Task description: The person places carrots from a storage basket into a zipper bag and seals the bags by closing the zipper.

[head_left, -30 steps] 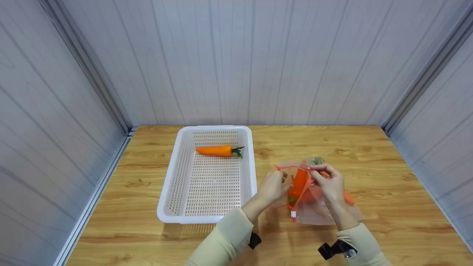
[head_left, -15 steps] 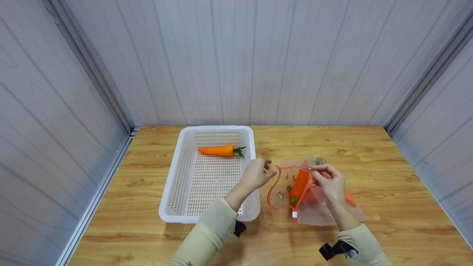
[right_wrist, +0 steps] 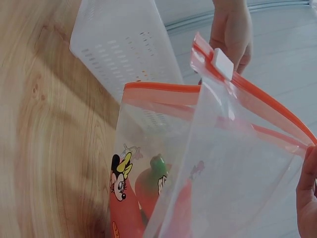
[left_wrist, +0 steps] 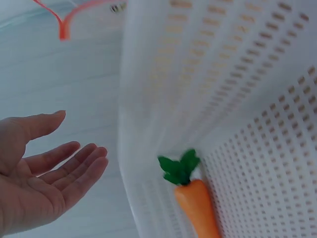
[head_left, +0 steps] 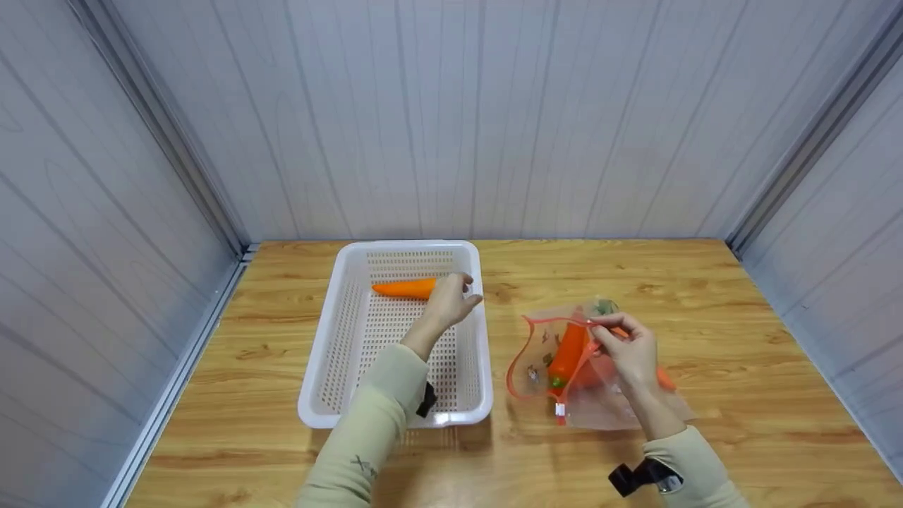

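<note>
Beneath the fingers of both hands, a wood-grain tabletop (head_left: 564,275) is seen from the head, enclosed on three sides by pale grooved walls (head_left: 451,120). One white perforated basket (head_left: 409,245), one orange carrot (head_left: 403,288) and one clear bag (head_left: 600,413) are shown; at least two orange-red items (head_left: 566,356) are contained in the bag, though their exact number cannot be told. By the right hand (head_left: 630,349), the bag's mouth is pinched between thumb and fingers. The carrot is laid inside the basket, its leafy end covered by the left hand (head_left: 446,305).

From the left wrist, the left thumb is seen spread apart from the fingers, and nothing is gripped; the carrot, smooth and green-leaved, is separated from the fingertips by a gap.

From the right wrist, the bag is seen gaping beside the right thumb, edged in orange-red, fitted with a white slider (right_wrist: 223,63) and printed with a cartoon mouse (right_wrist: 119,181).
</note>
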The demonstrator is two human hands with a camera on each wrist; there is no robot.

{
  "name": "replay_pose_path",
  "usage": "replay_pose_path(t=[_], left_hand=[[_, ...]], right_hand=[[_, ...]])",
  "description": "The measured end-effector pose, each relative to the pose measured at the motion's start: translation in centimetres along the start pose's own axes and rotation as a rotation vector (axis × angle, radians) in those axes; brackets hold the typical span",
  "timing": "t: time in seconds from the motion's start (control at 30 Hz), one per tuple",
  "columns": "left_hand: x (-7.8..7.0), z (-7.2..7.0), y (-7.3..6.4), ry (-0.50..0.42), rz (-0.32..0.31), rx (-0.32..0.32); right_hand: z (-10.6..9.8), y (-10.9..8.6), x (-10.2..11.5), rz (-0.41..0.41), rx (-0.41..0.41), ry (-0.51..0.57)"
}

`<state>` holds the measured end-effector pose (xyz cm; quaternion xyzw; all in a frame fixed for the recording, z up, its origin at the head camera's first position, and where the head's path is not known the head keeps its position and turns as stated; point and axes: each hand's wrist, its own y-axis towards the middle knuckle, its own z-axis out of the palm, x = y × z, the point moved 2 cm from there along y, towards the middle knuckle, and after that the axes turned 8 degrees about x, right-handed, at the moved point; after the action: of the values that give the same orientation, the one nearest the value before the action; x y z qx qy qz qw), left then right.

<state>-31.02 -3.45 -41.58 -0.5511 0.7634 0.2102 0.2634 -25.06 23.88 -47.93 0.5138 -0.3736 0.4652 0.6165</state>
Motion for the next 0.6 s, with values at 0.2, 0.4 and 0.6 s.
replay_pose_path(t=[0.2, 0.4, 0.6], left_hand=[[2.7, -0.4, 1.2, -0.033, -0.065, 0.040], [5.9, -1.1, 2.0, -0.080, -0.170, 0.049], [8.6, -1.0, 2.1, -0.113, -0.235, 0.028]], right_hand=[[-0.9, 0.3, -1.5, 0.004, -0.002, -0.059], [0.6, -0.4, 0.7, 0.013, 0.025, -0.016], [0.4, -0.2, 0.1, -0.024, 0.054, 0.015]])
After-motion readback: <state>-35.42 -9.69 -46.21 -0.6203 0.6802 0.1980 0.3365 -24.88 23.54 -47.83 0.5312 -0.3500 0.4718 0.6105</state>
